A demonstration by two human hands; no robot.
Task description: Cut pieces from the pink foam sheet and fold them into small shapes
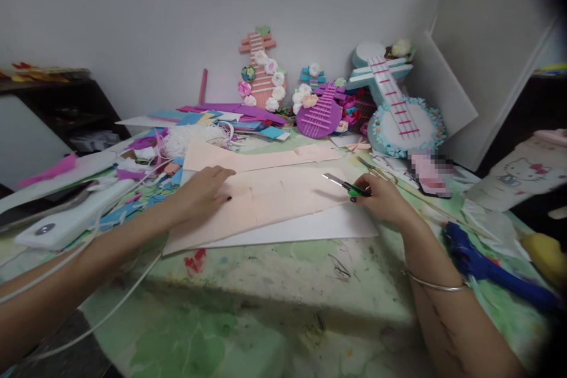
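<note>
My left hand lies with fingers stretched out on a pale peach craft sheet, near its left side. The sheet carries a few short cut lines or creases. Under it a white board shows along the front edge. A second peach strip lies just behind. My right hand is closed around a utility knife with a green and black handle. Its bare blade points left over the right part of the peach sheet; whether it touches the sheet I cannot tell.
A blue hot glue gun lies at right, near scissors and a tumbler. Colourful scraps and a white power strip crowd the left. Decorated pink, purple and blue-white model lutes stand behind.
</note>
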